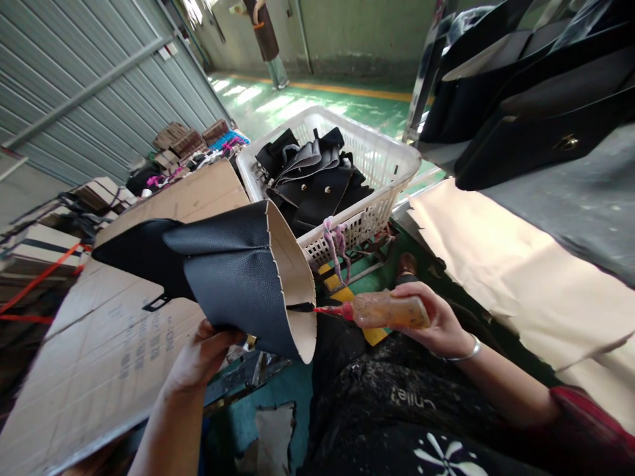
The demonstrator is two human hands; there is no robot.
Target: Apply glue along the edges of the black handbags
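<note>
My left hand (211, 354) grips the lower edge of a black leather bag piece (233, 277), whose pale lining shows at its wide opening facing right. Part of that piece rests over the cardboard at left. Closed round a clear squeeze bottle (389, 311) of amber liquid is my right hand (436, 317). The bottle lies tilted nearly level, and its red nozzle points left into the opening, close to a dark strip on the lining. Whether the tip touches the strip I cannot tell.
A white plastic basket (391, 158) with black leather pieces stands ahead. Printed cardboard (99, 330) covers the left surface. Black bags (536, 119) sit at upper right above tan sheets (476, 244). Another person (265, 39) stands far back. Stacked goods (183, 145) line the wall.
</note>
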